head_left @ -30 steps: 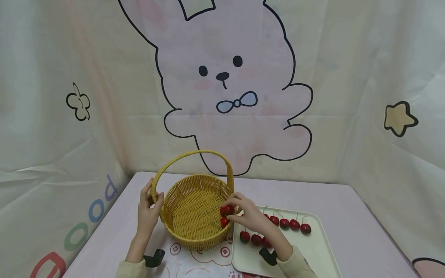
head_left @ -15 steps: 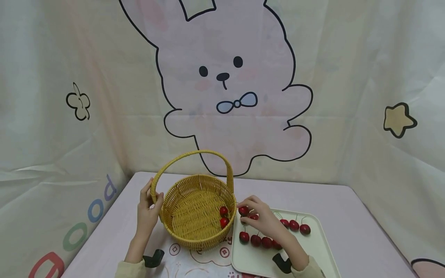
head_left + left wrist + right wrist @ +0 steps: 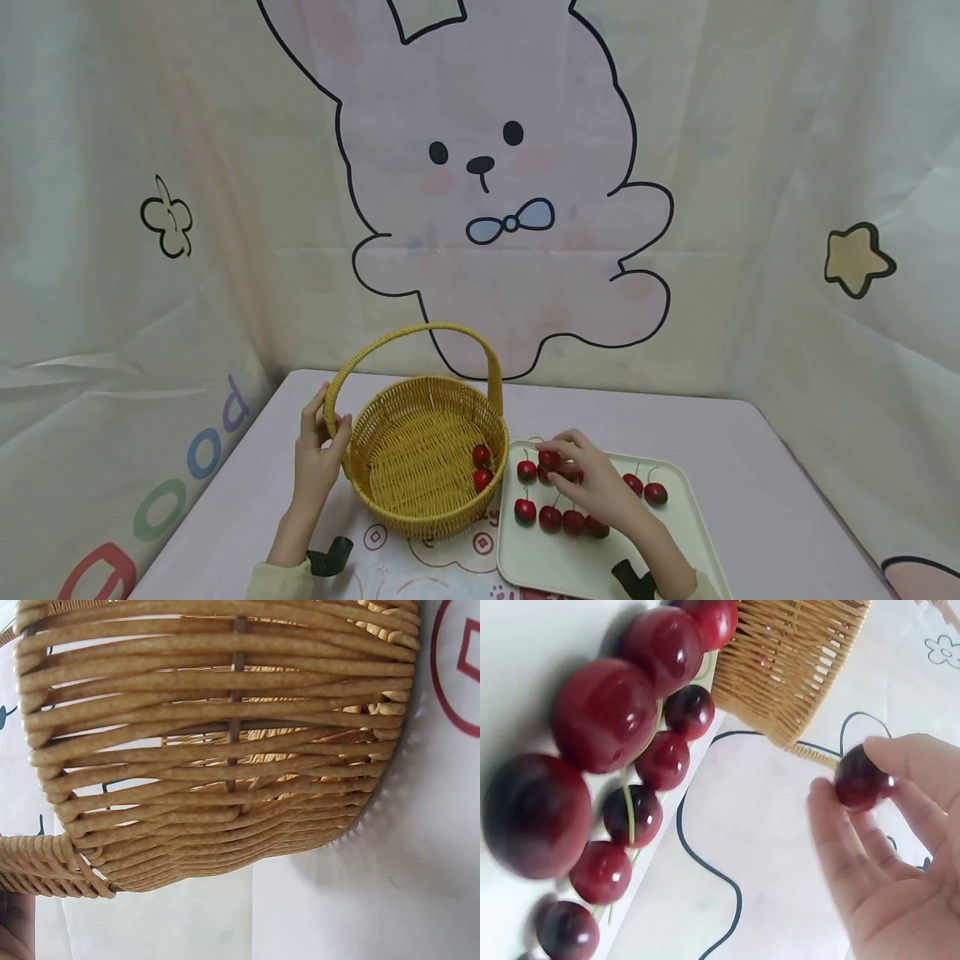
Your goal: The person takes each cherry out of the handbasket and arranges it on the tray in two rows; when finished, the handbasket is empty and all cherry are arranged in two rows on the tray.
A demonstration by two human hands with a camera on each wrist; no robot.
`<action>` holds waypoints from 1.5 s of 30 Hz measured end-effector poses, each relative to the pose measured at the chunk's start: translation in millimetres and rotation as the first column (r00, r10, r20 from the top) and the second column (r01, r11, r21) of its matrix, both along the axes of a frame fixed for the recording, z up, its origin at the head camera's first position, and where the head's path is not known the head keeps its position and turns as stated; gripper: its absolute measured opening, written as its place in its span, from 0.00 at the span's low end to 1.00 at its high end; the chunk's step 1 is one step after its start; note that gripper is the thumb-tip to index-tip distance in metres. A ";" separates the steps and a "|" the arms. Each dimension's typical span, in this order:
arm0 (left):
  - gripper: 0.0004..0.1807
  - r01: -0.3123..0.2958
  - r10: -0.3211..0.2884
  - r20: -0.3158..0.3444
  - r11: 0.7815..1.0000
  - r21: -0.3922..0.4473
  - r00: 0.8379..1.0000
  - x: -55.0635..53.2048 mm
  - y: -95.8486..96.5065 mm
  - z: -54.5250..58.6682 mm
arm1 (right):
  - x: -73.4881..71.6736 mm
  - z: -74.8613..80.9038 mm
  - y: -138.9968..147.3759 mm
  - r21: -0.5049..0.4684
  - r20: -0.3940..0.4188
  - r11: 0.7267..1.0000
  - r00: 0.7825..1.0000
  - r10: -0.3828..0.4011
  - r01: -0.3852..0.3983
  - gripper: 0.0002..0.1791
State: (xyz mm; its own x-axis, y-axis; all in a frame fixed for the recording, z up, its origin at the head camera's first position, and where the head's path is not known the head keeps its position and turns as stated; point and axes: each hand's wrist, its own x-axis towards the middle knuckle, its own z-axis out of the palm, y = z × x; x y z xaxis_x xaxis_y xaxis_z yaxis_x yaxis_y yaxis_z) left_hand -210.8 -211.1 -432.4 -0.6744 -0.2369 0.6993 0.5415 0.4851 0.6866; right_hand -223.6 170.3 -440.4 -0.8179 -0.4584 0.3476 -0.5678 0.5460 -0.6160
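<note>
My left hand (image 3: 317, 458) grips the left base of the arched handle on a yellow wicker basket (image 3: 420, 529). Two red cherries (image 3: 482, 480) lie inside the basket at its right side. Over the pale tray (image 3: 551, 567) to the right, my right hand (image 3: 600, 487) pinches a dark red cherry (image 3: 861, 778) between thumb and fingers. Below it on the tray, cherries with green stems form two rows; the front row (image 3: 551, 519) shows fully, while the hand partly covers the back row (image 3: 656, 494). The left wrist view is mostly filled by the basket's woven wall (image 3: 225, 750).
A white table (image 3: 675, 417) bears the basket and tray, which stand side by side. Red printed patterns (image 3: 450, 554) mark the surface in front of the basket. A cloth backdrop (image 3: 300, 333) with a cartoon rabbit hangs behind and at the sides.
My right hand has left a cherry in the basket and moved right over the tray, along the back row of cherries. The left hand has stayed at the handle.
</note>
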 end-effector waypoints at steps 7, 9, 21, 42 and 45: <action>0.31 -0.001 0.001 0.007 1.000 -0.003 1.000 0.0 0.2 0.9 | 5.4 0.3 17.0 0.074 0.039 0.996 0.998 -0.042 0.039 0.25; 0.32 -0.003 0.003 0.001 1.000 -0.005 1.000 0.0 0.1 0.6 | 7.0 0.1 20.6 0.090 0.046 0.995 0.998 -0.046 0.042 0.24; 0.32 0.008 -0.008 -0.012 1.000 -0.004 1.000 -0.8 -1.2 -0.9 | 19.7 -9.0 41.6 0.192 0.015 0.974 0.992 -0.126 0.121 0.22; 0.32 0.000 0.001 0.018 1.000 -0.001 1.000 -1.1 -1.4 -2.2 | 35.8 -23.7 82.8 0.284 -0.037 0.943 0.985 -0.169 0.172 0.20; 0.32 -0.003 0.003 0.026 1.000 0.003 1.000 -0.7 -1.3 -1.2 | 36.9 -24.3 86.7 0.279 0.023 0.949 0.987 -0.160 0.147 0.20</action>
State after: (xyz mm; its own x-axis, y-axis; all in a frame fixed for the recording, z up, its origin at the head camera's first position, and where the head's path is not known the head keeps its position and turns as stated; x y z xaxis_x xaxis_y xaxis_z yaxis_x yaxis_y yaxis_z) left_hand -211.5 -212.3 -433.5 -0.6915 -0.2410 0.6809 0.5221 0.4847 0.7018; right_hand -186.7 257.0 -464.6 -0.8978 -0.3989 0.1867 -0.4390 0.7765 -0.4519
